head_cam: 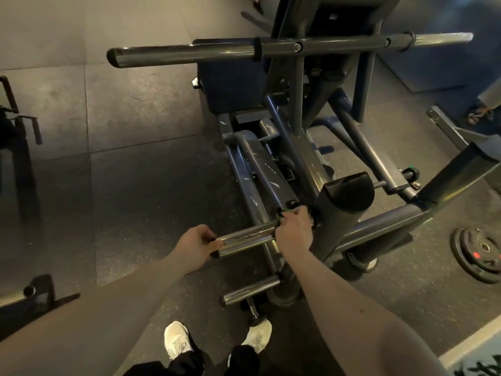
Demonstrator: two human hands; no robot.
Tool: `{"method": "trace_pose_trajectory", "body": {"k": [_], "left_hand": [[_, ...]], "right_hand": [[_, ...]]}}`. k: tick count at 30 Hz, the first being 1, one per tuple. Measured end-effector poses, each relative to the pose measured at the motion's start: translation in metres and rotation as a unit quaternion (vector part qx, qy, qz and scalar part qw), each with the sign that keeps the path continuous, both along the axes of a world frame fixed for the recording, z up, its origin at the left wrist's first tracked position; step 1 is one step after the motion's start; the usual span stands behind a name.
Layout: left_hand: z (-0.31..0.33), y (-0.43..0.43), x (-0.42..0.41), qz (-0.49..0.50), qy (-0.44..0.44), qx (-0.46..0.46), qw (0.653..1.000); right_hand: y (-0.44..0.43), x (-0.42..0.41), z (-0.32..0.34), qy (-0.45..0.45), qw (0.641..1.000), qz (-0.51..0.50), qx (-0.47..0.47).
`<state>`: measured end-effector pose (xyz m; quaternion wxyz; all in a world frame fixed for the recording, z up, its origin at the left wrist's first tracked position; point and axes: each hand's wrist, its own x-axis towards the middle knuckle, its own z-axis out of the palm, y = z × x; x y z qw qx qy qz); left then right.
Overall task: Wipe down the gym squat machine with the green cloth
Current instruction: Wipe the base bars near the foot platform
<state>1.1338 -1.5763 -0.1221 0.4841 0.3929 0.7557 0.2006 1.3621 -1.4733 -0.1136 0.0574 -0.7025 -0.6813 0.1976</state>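
Forearms (339,294) are stretched to a peg (246,238), gripped at its left end by the left hand (198,244); the cloth (284,211) is clenched round its right end by the right hand (294,230). Most of the machine (339,213) is judged unwiped.

I find no legible text anywhere. Red marks on the weight plate (471,256) are too blurred to read.

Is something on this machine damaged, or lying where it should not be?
Yes. The machine's blue frame has many white scratches in its paint, and a weight plate lies flat on the floor beside it.
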Motion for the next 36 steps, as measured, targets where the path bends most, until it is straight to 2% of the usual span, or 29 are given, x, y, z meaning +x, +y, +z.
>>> {"method": "trace_pose_trajectory", "body": {"k": [2,5,8,10,12,15,17,20,24,27,29,32,36], "left_hand": [[-0.001,-0.003,0.002,0.006,0.0,0.001,1.0],[-0.006,-0.011,0.003,0.039,-0.019,0.018,0.999],[-0.005,-0.017,0.006,0.087,-0.079,0.021,0.993],[-0.004,-0.017,0.005,0.096,-0.108,0.007,0.989],[-0.008,-0.017,0.002,0.076,-0.135,-0.005,0.988],[-0.013,-0.018,-0.002,0.052,-0.144,-0.016,0.988],[-0.013,-0.017,-0.002,0.045,-0.157,-0.012,0.986],[-0.012,-0.016,-0.003,0.038,-0.172,-0.007,0.984],[-0.018,-0.015,-0.005,0.046,-0.181,0.009,0.982],[-0.023,-0.016,-0.005,0.049,-0.196,0.019,0.979],[-0.025,-0.017,-0.004,0.05,-0.201,0.021,0.978],[-0.026,-0.016,-0.005,0.038,-0.2,0.02,0.979],[-0.028,-0.016,-0.01,0.03,-0.222,0.016,0.974]], "right_hand": [[-0.013,-0.036,0.006,-0.05,0.995,0.091,-0.014],[-0.051,-0.092,0.014,-0.059,0.968,0.242,-0.041],[-0.049,-0.094,0.003,-0.062,0.934,0.346,-0.054],[-0.019,-0.063,-0.001,-0.061,0.949,0.301,-0.067],[0.014,-0.024,0.002,-0.077,0.973,0.202,-0.079],[0.034,0.012,-0.003,-0.098,0.991,0.072,-0.053],[0.015,0.007,-0.012,-0.062,0.997,0.04,-0.008],[-0.04,-0.023,-0.014,0.046,0.998,-0.026,0.023],[-0.112,-0.072,-0.013,0.194,0.972,-0.134,0.014],[-0.138,-0.102,-0.018,0.315,0.922,-0.225,-0.011],[-0.132,-0.111,-0.02,0.356,0.892,-0.276,-0.003],[-0.104,-0.096,-0.025,0.372,0.87,-0.321,0.025],[-0.056,-0.039,-0.037,0.338,0.872,-0.351,0.052]]}}
